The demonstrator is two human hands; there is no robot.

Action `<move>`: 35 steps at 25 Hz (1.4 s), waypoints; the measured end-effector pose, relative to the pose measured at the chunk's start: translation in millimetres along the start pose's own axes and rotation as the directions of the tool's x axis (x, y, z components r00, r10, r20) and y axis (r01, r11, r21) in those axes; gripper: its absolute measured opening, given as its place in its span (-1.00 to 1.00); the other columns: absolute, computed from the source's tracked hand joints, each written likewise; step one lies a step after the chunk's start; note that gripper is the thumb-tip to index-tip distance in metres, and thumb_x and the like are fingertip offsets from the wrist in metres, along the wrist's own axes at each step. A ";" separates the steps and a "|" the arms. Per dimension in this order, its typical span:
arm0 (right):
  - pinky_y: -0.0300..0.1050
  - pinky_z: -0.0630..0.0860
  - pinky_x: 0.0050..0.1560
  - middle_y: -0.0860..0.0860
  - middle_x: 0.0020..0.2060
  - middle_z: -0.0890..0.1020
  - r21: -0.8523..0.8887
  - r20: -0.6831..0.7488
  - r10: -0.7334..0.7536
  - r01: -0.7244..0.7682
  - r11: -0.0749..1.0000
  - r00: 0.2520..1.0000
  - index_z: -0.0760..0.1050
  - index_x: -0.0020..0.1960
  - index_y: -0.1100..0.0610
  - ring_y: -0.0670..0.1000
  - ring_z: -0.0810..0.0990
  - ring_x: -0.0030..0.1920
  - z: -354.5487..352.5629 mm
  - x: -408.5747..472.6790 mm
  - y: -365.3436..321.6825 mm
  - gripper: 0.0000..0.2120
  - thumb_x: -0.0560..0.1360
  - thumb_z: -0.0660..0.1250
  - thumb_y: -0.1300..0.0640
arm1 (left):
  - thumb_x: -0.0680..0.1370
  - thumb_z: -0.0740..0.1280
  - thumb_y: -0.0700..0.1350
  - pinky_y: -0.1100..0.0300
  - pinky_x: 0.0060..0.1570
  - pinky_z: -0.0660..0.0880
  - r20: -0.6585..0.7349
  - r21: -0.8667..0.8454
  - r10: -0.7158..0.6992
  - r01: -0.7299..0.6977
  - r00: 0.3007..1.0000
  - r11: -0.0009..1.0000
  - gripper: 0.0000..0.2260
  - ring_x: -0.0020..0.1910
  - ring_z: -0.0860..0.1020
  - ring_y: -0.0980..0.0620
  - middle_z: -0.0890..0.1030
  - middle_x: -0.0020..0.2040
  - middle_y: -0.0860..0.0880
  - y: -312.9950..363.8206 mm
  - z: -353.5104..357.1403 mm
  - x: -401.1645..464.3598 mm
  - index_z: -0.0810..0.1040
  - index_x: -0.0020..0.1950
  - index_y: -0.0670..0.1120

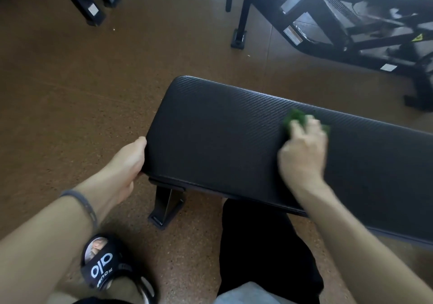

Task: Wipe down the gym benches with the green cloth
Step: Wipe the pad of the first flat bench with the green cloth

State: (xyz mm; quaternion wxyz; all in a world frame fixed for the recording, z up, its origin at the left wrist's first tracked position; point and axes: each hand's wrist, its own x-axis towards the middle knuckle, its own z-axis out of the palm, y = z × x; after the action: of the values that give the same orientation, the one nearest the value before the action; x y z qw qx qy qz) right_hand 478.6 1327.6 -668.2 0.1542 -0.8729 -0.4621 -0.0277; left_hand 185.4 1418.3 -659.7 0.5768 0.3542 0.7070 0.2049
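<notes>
Looking past the fingers, I see a second black bench frame (328, 29) well beyond the right hand on the brown floor (70, 88), and 2 black equipment legs (89, 1) far beyond the left hand. Nearer me than the left hand's fingers, a black slide sandal (105, 271) sits on the floor, and a dark trouser leg (264, 245) runs under the near edge of the padded counter (222, 135). A dark band (82, 207) circles the left wrist. Nothing stands between either hand and the pad.

My left hand (127, 163) grips the counter's near left corner, thumb on top at the edge; its fingers curl under the pad, out of my sight. My right hand (302, 151) holds the green cloth (296, 117) bunched under its fingers against the top of the pad, the fingers curled over it. The cloth shows just beyond the fingertips. The right hand is blurred, so I cannot tell the finger spacing exactly.
</notes>
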 end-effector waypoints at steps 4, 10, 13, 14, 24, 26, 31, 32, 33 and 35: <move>0.23 0.16 0.59 0.34 0.51 0.36 0.202 0.110 -0.557 0.530 0.824 0.823 0.49 0.42 0.31 0.34 0.30 0.53 21.4 -66.8 -150.7 -0.47 0.49 0.10 0.29 | 0.75 0.04 0.05 0.11 0.31 0.40 0.036 -0.028 0.014 -0.013 0.999 1.000 -0.59 0.18 0.52 0.03 0.56 0.29 0.00 -0.2 1.0 -5.1 0.45 0.49 -0.11; 0.22 0.20 0.57 0.35 0.47 0.40 0.135 0.124 -0.398 0.382 0.914 0.909 0.55 0.36 0.30 0.40 0.35 0.48 25.2 42.1 -66.1 -0.50 0.48 0.09 0.29 | 0.74 0.05 0.08 0.07 0.46 0.32 0.069 0.025 0.009 -0.010 0.998 1.000 -0.57 0.35 0.48 0.02 0.52 0.40 0.05 -0.4 -7.9 -0.9 0.46 0.50 -0.09; 0.17 0.15 0.55 0.34 0.49 0.35 0.070 0.183 -0.213 0.203 0.977 0.960 0.50 0.38 0.30 0.35 0.29 0.48 30.3 75.5 -114.2 -0.57 0.54 0.17 0.28 | 0.74 0.04 0.09 0.10 0.45 0.28 0.095 0.040 -0.012 0.008 0.995 0.999 -0.55 0.44 0.42 0.00 0.49 0.45 0.02 -0.3 -12.4 2.7 0.41 0.54 -0.09; 0.16 0.11 0.57 0.33 0.52 0.31 0.087 0.199 -0.287 0.275 0.958 0.937 0.46 0.41 0.30 0.34 0.26 0.51 34.8 63.2 -144.7 -0.55 0.54 0.18 0.27 | 0.73 0.05 0.11 0.05 0.52 0.24 0.120 0.053 -0.018 0.012 0.993 0.999 -0.54 0.48 0.39 0.00 0.47 0.48 0.04 -2.2 -14.9 3.6 0.39 0.55 -0.07; 0.08 -0.01 0.63 0.24 0.57 0.31 0.319 0.210 -0.890 0.833 0.453 0.404 0.43 0.51 0.20 0.23 0.20 0.60 36.6 4.1 -168.3 -0.48 0.55 0.22 0.36 | 0.74 0.09 0.06 0.13 0.19 0.45 0.229 -0.032 -0.012 0.020 0.973 0.999 -0.75 0.16 0.57 0.10 0.64 0.14 0.08 -2.9 -25.7 6.6 0.56 0.14 0.08; 0.11 0.00 0.64 0.25 0.55 0.32 0.303 0.230 -0.787 0.727 0.617 0.572 0.46 0.49 0.21 0.27 0.22 0.59 48.8 42.3 -181.6 -0.48 0.54 0.21 0.38 | 0.73 0.08 0.07 0.03 0.43 0.34 0.225 0.008 -0.044 0.043 0.973 0.999 -0.72 0.24 0.54 0.06 0.64 0.17 0.08 -2.6 -26.2 9.1 0.57 0.12 0.07; 0.22 0.14 0.60 0.27 0.55 0.32 0.239 0.170 -0.388 0.344 0.908 0.906 0.48 0.46 0.26 0.29 0.21 0.59 43.7 50.2 -145.9 -0.52 0.55 0.22 0.42 | 0.70 0.11 0.11 -0.03 0.53 0.27 0.231 0.011 -0.137 0.138 0.963 0.990 -0.60 0.39 0.50 -0.01 0.58 0.38 0.03 9.0 -30.5 2.0 0.54 0.42 -0.02; 0.19 0.12 0.61 0.23 0.57 0.30 0.243 0.208 -0.327 0.275 0.930 0.922 0.47 0.47 0.25 0.24 0.18 0.60 32.8 38.2 -143.8 -0.52 0.57 0.21 0.41 | 0.70 0.11 0.14 0.00 0.51 0.28 0.213 0.037 -0.155 0.151 0.965 0.988 -0.57 0.40 0.49 -0.03 0.54 0.42 0.02 17.5 -32.3 -3.1 0.49 0.47 -0.01; 0.13 0.11 0.62 0.18 0.58 0.30 0.290 0.267 -0.280 0.200 0.936 0.922 0.47 0.48 0.22 0.18 0.17 0.61 20.4 27.2 -144.2 -0.53 0.59 0.19 0.41 | 0.70 0.11 0.16 0.05 0.47 0.28 0.198 0.083 -0.157 0.144 0.968 0.986 -0.55 0.43 0.46 -0.05 0.48 0.48 0.00 29.7 -33.6 -11.0 0.43 0.53 0.01; 0.01 0.22 0.58 0.05 0.54 0.40 0.506 0.450 -0.149 -0.115 0.855 0.880 0.53 0.44 0.11 0.07 0.31 0.55 -16.8 17.7 -156.8 -0.55 0.63 0.17 0.38 | 0.71 0.14 0.14 0.13 0.33 0.25 0.185 0.180 -0.117 0.083 0.976 0.980 -0.51 0.51 0.36 -0.07 0.35 0.57 -0.01 67.0 -36.8 -37.6 0.28 0.61 0.02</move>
State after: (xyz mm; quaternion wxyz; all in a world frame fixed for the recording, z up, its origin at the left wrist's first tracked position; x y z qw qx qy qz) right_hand 362.5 1419.2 -610.7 0.2654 -0.7742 -0.4835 0.3104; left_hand 171.0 1439.5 -578.4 0.6204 0.3844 0.6791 0.0785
